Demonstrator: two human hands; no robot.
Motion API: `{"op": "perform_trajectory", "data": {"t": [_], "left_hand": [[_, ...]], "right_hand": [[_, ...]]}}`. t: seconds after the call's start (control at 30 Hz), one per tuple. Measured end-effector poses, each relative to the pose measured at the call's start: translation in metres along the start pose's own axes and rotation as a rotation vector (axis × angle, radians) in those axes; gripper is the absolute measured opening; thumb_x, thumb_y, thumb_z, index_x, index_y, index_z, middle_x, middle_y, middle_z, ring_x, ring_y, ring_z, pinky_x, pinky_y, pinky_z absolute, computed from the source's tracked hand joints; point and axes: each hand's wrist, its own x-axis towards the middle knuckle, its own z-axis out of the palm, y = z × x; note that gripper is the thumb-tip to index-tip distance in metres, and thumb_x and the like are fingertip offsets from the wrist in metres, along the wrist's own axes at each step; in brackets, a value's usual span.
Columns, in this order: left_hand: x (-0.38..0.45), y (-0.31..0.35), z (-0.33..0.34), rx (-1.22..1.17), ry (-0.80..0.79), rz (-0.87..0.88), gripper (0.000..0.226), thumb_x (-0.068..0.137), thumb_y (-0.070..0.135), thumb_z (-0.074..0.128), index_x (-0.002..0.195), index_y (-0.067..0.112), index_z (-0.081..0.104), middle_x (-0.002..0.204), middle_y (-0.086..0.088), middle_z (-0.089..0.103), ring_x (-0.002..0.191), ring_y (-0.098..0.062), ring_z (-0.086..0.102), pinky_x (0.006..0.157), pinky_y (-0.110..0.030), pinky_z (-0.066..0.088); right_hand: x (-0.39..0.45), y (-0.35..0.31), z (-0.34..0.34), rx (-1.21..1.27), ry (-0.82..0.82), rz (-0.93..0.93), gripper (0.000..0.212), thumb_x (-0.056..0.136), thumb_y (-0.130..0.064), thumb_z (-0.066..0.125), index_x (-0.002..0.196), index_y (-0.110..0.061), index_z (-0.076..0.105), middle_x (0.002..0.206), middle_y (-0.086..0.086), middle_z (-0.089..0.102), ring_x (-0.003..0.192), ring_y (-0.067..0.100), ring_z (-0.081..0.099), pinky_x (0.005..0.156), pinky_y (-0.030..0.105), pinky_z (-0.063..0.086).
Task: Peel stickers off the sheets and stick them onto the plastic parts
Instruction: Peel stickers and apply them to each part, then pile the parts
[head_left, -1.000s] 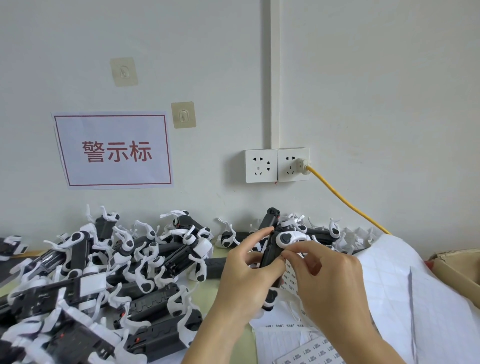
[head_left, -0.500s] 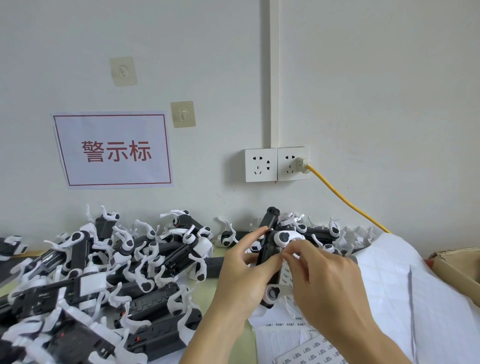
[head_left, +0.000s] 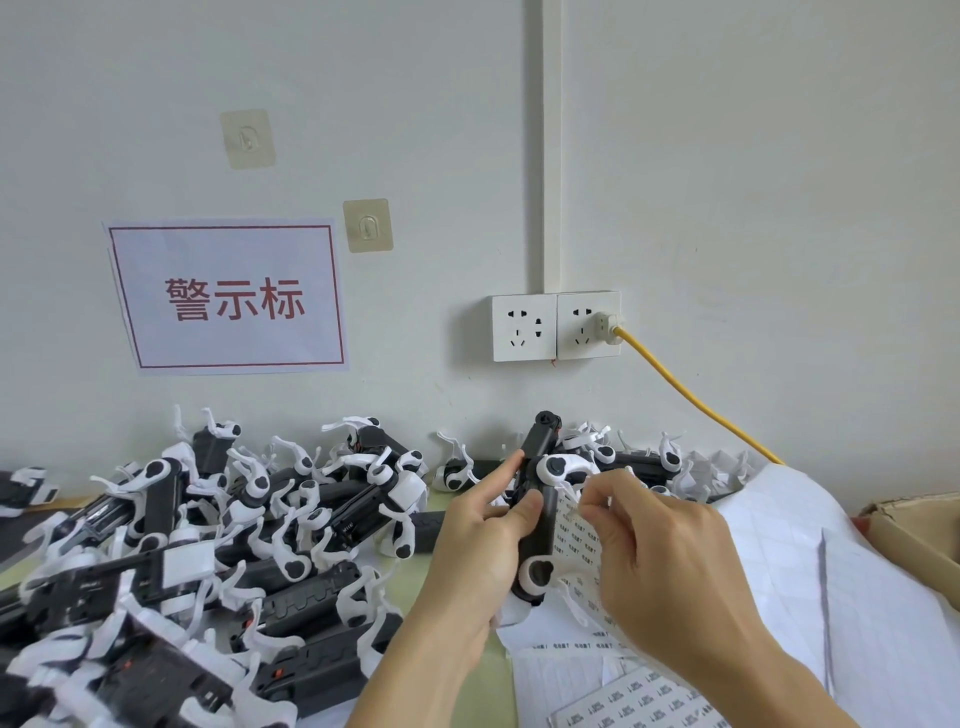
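Observation:
My left hand (head_left: 480, 540) grips a black and white plastic part (head_left: 537, 519) upright above the table, thumb on its dark body. Behind the part stands a curled sticker sheet (head_left: 574, 545) with small printed labels. My right hand (head_left: 670, 561) is at that sheet's upper edge, its fingertips pinching at a small sticker (head_left: 576, 512); the sticker itself is barely visible. More sticker sheets (head_left: 639, 696) lie flat at the bottom of the view.
A large heap of black and white plastic parts (head_left: 208, 545) fills the left of the table and runs along the wall. White backing sheets (head_left: 810, 561) pile up at the right beside a cardboard box (head_left: 919, 540). A yellow cable (head_left: 691, 400) hangs from the wall socket.
My right hand has drawn back from the part's white top to the sticker sheet behind it. The left hand has kept the part upright, shifted slightly right.

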Motion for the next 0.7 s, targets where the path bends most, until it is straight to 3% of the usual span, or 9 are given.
{"op": "perform_trajectory", "data": {"t": [0.1, 0.23, 0.37, 0.5, 0.6, 0.7], "left_hand": [[0.0003, 0.0018, -0.0052, -0.001, -0.010, 0.007, 0.042, 0.097, 0.010, 0.062, 0.119, 0.046, 0.064, 0.079, -0.002, 0.076, 0.077, -0.018, 0.074, 0.074, -0.032, 0.054], [-0.0017, 0.0036, -0.0061, 0.046, -0.055, 0.034, 0.046, 0.085, 0.016, 0.067, 0.118, 0.047, 0.069, 0.090, -0.009, 0.072, 0.086, -0.023, 0.069, 0.096, -0.042, 0.054], [-0.0042, 0.0064, -0.0031, 0.025, -0.073, 0.065, 0.056, 0.069, 0.022, 0.061, 0.117, 0.050, 0.069, 0.075, -0.010, 0.054, 0.078, -0.024, 0.048, 0.079, -0.035, 0.042], [-0.0076, 0.0095, -0.0012, 0.047, -0.075, 0.066, 0.058, 0.068, 0.021, 0.060, 0.117, 0.050, 0.069, 0.074, -0.010, 0.039, 0.076, -0.024, 0.038, 0.077, -0.034, 0.033], [-0.0079, 0.0093, -0.0008, 0.076, -0.092, 0.072, 0.059, 0.068, 0.021, 0.061, 0.119, 0.048, 0.068, 0.077, -0.017, 0.056, 0.076, -0.022, 0.051, 0.079, -0.031, 0.045], [-0.0064, 0.0072, -0.0014, 0.096, -0.097, 0.086, 0.060, 0.067, 0.019, 0.064, 0.120, 0.047, 0.068, 0.098, -0.019, 0.074, 0.083, -0.019, 0.066, 0.089, -0.032, 0.055]], "right_hand": [[0.0017, 0.0023, -0.0033, 0.022, -0.040, 0.002, 0.008, 0.083, -0.013, 0.060, 0.079, -0.019, 0.063, 0.046, -0.017, 0.031, 0.039, 0.008, 0.031, 0.039, 0.025, 0.032], [0.0013, 0.0014, -0.0019, 0.009, -0.071, 0.015, 0.007, 0.084, -0.017, 0.060, 0.078, -0.021, 0.063, 0.046, -0.015, 0.037, 0.039, 0.010, 0.033, 0.038, 0.030, 0.036], [0.0025, 0.0005, -0.0020, -0.018, -0.058, -0.006, 0.007, 0.083, -0.018, 0.062, 0.077, -0.021, 0.064, 0.047, -0.015, 0.041, 0.038, 0.012, 0.041, 0.036, 0.031, 0.039], [0.0022, 0.0013, -0.0010, -0.044, -0.041, -0.017, 0.006, 0.082, -0.017, 0.063, 0.077, -0.020, 0.065, 0.047, -0.012, 0.048, 0.038, 0.015, 0.045, 0.035, 0.031, 0.039], [0.0022, 0.0017, -0.0005, -0.063, -0.016, -0.029, 0.005, 0.081, -0.017, 0.064, 0.077, -0.018, 0.067, 0.049, -0.011, 0.055, 0.038, 0.016, 0.048, 0.034, 0.032, 0.040], [0.0030, 0.0005, -0.0005, -0.092, -0.002, -0.046, 0.003, 0.079, -0.016, 0.066, 0.077, -0.016, 0.068, 0.051, -0.011, 0.058, 0.038, 0.017, 0.050, 0.033, 0.031, 0.040]]}}
